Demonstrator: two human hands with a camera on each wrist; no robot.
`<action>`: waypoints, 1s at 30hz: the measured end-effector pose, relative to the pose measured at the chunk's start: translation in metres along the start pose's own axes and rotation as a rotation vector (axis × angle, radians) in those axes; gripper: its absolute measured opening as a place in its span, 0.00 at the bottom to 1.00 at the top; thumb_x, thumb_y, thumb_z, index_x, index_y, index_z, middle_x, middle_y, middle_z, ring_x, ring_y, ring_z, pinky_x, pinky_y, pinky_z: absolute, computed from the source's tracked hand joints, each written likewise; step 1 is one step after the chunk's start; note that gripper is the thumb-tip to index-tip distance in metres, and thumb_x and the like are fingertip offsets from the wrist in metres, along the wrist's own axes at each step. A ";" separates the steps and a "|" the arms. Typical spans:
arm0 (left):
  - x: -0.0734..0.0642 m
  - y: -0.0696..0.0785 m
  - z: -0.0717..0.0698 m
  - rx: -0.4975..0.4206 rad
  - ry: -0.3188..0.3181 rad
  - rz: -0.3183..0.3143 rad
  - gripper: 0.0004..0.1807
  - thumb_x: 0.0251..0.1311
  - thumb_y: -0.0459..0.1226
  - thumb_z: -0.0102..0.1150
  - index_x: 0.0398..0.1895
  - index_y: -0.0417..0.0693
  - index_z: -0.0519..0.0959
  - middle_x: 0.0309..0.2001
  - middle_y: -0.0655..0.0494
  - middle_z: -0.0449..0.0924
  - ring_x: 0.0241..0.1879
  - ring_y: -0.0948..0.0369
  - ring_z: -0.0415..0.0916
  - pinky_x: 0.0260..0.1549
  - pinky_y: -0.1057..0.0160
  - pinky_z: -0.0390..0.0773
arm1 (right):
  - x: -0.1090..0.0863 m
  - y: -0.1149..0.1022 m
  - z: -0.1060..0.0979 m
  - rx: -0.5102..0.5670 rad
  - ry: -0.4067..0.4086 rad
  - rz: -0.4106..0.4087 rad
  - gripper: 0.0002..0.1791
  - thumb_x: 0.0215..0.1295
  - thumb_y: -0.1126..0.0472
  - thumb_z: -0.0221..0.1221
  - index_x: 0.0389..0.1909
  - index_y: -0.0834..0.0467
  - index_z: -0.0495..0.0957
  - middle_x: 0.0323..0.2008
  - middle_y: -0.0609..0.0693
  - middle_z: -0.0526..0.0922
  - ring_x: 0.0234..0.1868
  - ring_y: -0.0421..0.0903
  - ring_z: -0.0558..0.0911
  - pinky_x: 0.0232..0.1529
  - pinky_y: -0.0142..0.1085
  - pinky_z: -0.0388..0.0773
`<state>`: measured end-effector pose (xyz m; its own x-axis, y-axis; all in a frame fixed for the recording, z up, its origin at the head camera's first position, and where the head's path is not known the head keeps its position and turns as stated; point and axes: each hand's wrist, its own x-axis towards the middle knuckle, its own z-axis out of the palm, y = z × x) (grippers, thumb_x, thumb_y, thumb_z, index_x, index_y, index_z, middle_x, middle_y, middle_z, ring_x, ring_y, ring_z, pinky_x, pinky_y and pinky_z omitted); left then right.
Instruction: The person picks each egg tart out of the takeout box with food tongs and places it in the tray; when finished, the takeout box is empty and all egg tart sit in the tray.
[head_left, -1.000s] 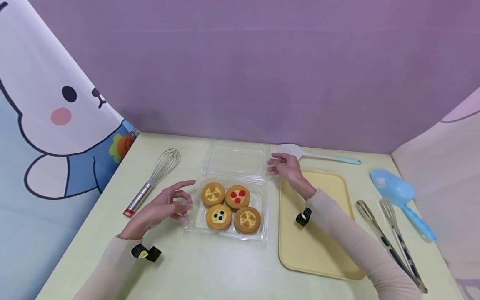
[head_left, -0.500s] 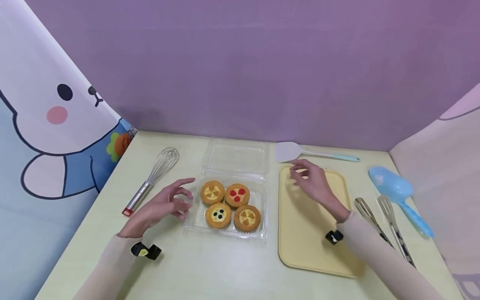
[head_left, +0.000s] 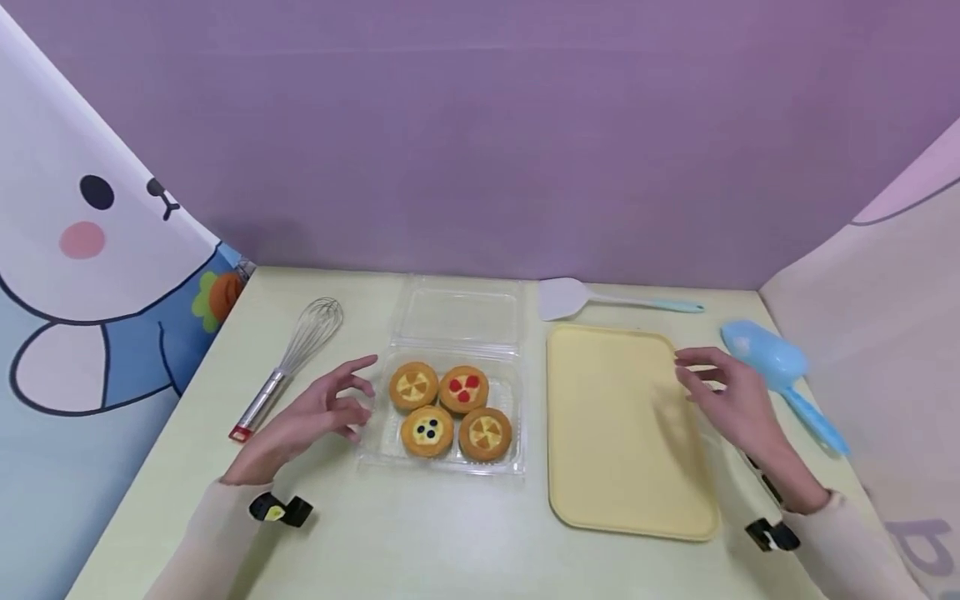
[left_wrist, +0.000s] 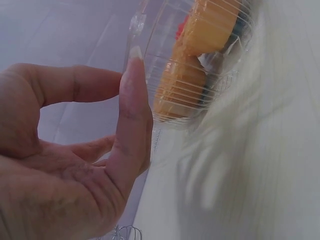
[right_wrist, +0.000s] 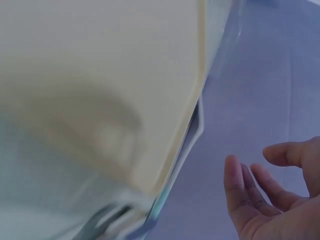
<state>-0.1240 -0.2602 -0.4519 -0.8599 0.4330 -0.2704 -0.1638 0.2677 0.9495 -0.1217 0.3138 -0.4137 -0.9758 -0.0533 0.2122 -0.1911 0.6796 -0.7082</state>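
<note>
My left hand [head_left: 318, 410], fingers bent and spread, is at the left edge of a clear plastic clamshell box [head_left: 508, 382]. In the left wrist view the index fingertip [left_wrist: 134, 75] overlaps the box's wall. The box's lid [head_left: 461, 312] lies folded back. Inside sit several small tarts: one with red pieces [head_left: 463, 389], one with dark berries [head_left: 427, 431], and others with a wedge pattern [head_left: 485, 434]. My right hand [head_left: 738, 408] hovers by the right edge of a yellow tray [head_left: 615, 425], fingers loosely bent, holding nothing.
A whisk [head_left: 288, 367] lies to the left of the box. Behind the tray is a white spatula [head_left: 564, 298] with a turquoise handle. A blue scoop [head_left: 772, 354] lies at the right. Metal tongs are mostly hidden beneath the right hand and forearm. A purple cloth [head_left: 480, 150] hangs behind the table.
My right hand has moved right, from beside the box's lid, across the tray, to the tray's far right edge. The left hand stays by the box. The head view has shifted slightly.
</note>
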 end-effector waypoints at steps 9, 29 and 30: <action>-0.008 -0.004 -0.004 -0.014 -0.019 0.046 0.46 0.69 0.28 0.58 0.84 0.42 0.45 0.58 0.40 0.65 0.39 0.54 0.83 0.36 0.56 0.91 | -0.035 0.047 -0.044 -0.152 0.014 0.157 0.25 0.70 0.55 0.66 0.63 0.63 0.78 0.49 0.44 0.85 0.39 0.10 0.71 0.36 0.12 0.76; -0.002 -0.002 -0.001 -0.030 -0.029 0.049 0.48 0.64 0.24 0.56 0.84 0.41 0.45 0.59 0.34 0.63 0.38 0.56 0.83 0.34 0.57 0.90 | -0.070 0.097 -0.036 -0.289 -0.088 0.369 0.60 0.63 0.45 0.71 0.77 0.77 0.47 0.62 0.84 0.67 0.57 0.79 0.73 0.47 0.66 0.79; -0.001 -0.002 0.000 -0.031 -0.029 0.046 0.48 0.64 0.24 0.56 0.84 0.41 0.45 0.59 0.34 0.63 0.38 0.56 0.83 0.34 0.57 0.90 | -0.070 0.097 -0.034 -0.295 -0.079 0.362 0.59 0.63 0.45 0.71 0.77 0.76 0.49 0.62 0.84 0.67 0.56 0.78 0.73 0.46 0.65 0.78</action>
<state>-0.1229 -0.2616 -0.4531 -0.8526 0.4690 -0.2305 -0.1395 0.2207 0.9653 -0.0682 0.4083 -0.4742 -0.9814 0.1774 -0.0728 0.1897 0.8433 -0.5028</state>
